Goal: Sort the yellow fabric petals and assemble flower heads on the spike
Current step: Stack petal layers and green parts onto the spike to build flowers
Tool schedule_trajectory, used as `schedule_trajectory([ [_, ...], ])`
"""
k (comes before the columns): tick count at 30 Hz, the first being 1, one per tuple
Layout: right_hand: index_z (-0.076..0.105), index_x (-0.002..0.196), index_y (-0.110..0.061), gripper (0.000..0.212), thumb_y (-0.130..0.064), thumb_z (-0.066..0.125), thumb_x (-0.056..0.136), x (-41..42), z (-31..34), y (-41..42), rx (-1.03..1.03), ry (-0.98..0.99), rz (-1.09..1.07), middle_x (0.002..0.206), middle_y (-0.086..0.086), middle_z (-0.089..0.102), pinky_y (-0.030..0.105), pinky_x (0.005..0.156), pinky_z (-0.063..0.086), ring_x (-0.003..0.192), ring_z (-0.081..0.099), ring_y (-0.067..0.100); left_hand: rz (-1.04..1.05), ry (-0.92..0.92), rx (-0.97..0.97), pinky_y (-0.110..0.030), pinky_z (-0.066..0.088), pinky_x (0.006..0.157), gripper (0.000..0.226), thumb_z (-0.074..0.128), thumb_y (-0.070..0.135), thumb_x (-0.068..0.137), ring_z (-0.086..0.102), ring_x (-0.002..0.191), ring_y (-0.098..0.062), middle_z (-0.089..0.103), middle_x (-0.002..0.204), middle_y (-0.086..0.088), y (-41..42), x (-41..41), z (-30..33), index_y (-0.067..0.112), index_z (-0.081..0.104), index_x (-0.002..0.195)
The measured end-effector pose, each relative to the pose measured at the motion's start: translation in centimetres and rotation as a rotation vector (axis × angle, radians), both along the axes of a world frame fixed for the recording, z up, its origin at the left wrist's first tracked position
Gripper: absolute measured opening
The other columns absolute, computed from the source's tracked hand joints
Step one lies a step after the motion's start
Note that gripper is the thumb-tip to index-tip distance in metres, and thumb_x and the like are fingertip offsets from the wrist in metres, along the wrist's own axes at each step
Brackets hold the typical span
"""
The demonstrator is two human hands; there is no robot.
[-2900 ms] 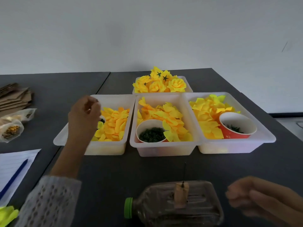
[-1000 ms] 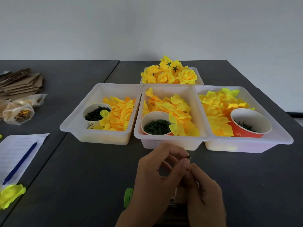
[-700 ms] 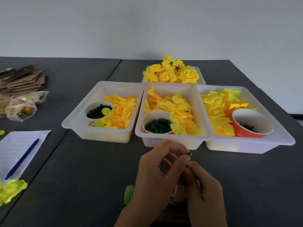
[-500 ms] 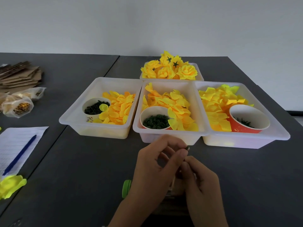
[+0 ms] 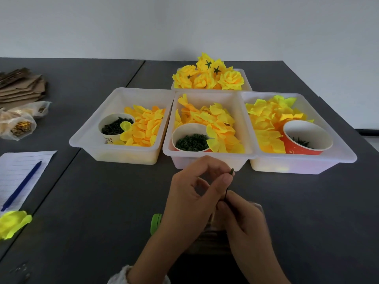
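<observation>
left hand pinches a small green bead in a narrow grip just above the thin spike; right hand pinches the spike lower down. both hands are raised over a bottle with a green cap on the bench. the bead could slip and roll off, or miss the fine tip if either hand wavers. yellow petals wait sorted in three tubs beyond, finished flowers in a fourth behind.
</observation>
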State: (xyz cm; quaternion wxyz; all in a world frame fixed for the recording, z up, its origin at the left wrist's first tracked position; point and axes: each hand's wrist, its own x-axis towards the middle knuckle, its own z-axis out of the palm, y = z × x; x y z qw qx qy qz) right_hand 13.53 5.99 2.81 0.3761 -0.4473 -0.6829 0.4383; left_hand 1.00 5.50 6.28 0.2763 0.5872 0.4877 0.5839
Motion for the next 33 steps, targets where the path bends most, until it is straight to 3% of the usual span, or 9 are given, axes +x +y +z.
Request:
schedule_trajectory([
  [6, 0.066, 0.093, -0.033, 0.03, -0.005, 0.055, 0.091, 0.0, 0.1, 0.0, 0.048, -0.017, -0.012, 0.083, -0.017, 0.069, 0.016, 0.069, 0.05, 0.079, 0.065, 0.002, 0.004, 0.022, -0.032, -0.025, 0.053, 0.062, 0.006, 0.061, 0.03, 0.087, 0.067, 0.075, -0.015, 0.068, 0.091, 0.007, -0.1, -0.1, -0.9, 0.03, 0.066, 0.089],
  [9, 0.06, 0.101, -0.036, 0.034, -0.004, 0.058, 0.089, -0.1, -0.1, 0.0, 0.072, 0.028, -0.026, 0.09, -0.017, 0.068, 0.023, 0.073, 0.054, 0.084, 0.067, 0.005, 0.001, 0.156, -0.053, -0.028, 0.054, 0.068, 0.005, 0.062, 0.031, 0.086, 0.064, 0.091, -0.018, 0.065, 0.096, 0.012, -0.2, -0.6, -1.7, 0.033, 0.065, 0.089],
  [12, 0.052, 0.109, -0.03, 0.037, -0.001, 0.057, 0.087, 0.4, -0.6, -0.2, 0.048, 0.246, -0.047, 0.103, -0.006, 0.067, 0.034, 0.072, 0.057, 0.092, 0.068, 0.015, -0.04, 0.319, -0.149, -0.028, 0.051, 0.084, 0.006, 0.065, 0.035, 0.081, 0.054, 0.109, -0.01, 0.056, 0.106, 0.021, -0.3, -1.5, -2.6, 0.037, 0.065, 0.087],
  [15, 0.048, 0.106, -0.013, 0.051, 0.023, 0.04, 0.071, 1.3, -1.3, 0.0, 0.027, 0.425, -0.124, 0.108, 0.006, 0.066, 0.025, 0.08, 0.055, 0.098, 0.066, 0.017, -0.146, 0.348, -0.236, -0.031, 0.045, 0.098, 0.013, 0.068, 0.038, 0.083, 0.045, 0.123, -0.003, 0.052, 0.119, 0.027, -0.4, -2.7, -2.8, 0.041, 0.067, 0.095],
  [18, 0.047, 0.098, -0.008, 0.063, 0.042, 0.025, 0.066, 2.3, -1.7, 0.7, -0.011, 0.452, -0.183, 0.102, 0.014, 0.067, 0.023, 0.08, 0.055, 0.095, 0.068, 0.018, -0.152, 0.343, -0.211, -0.029, 0.043, 0.098, 0.024, 0.062, 0.041, 0.089, 0.047, 0.125, 0.0, 0.054, 0.126, 0.027, 0.2, -4.7, -2.0, 0.045, 0.063, 0.113],
  [23, 0.052, 0.092, -0.008, 0.057, 0.04, 0.03, 0.072, 2.9, -1.9, 1.4, 0.021, 0.429, -0.264, 0.091, 0.007, 0.07, 0.024, 0.073, 0.057, 0.087, 0.068, 0.021, 0.443, 0.264, -0.154, -0.023, 0.046, 0.089, 0.019, 0.053, 0.03, 0.094, 0.056, 0.106, 0.003, 0.063, 0.11, 0.022, 3.5, -10.2, -0.9, 0.033, 0.065, 0.109],
  [26, 0.058, 0.088, -0.016, 0.048, 0.028, 0.049, 0.075, 3.0, -2.2, 1.3, 0.066, 0.431, -0.295, 0.087, 0.006, 0.072, 0.022, 0.071, 0.057, 0.083, 0.07, 0.019, 0.81, 0.351, -0.324, -0.043, 0.045, 0.097, 0.025, 0.057, 0.026, 0.094, 0.054, 0.112, -0.017, 0.06, 0.121, 0.003, 6.3, -14.4, -1.1, 0.027, 0.061, 0.119],
  [30, 0.063, 0.088, -0.024, 0.043, 0.017, 0.059, 0.075, 3.3, -2.2, 1.3, 0.032, 0.423, -0.238, 0.085, 0.005, 0.072, 0.018, 0.067, 0.056, 0.078, 0.071, 0.015, 0.881, 0.613, -0.765, -0.051, 0.025, 0.105, 0.038, 0.05, 0.033, 0.092, 0.048, 0.119, -0.033, 0.057, 0.125, -0.004, 9.1, -17.9, -1.9, 0.032, 0.05, 0.13],
  [33, 0.068, 0.088, -0.015, 0.049, 0.028, 0.046, 0.081, 4.5, -2.0, 2.7, -0.143, 0.384, -0.212, 0.075, 0.008, 0.072, 0.019, 0.058, 0.056, 0.065, 0.07, 0.013, 0.873, 0.642, -0.803, -0.05, 0.022, 0.106, 0.034, 0.048, 0.026, 0.09, 0.046, 0.119, -0.033, 0.059, 0.119, -0.005, 10.5, -18.7, -2.2, 0.032, 0.055, 0.122],
])
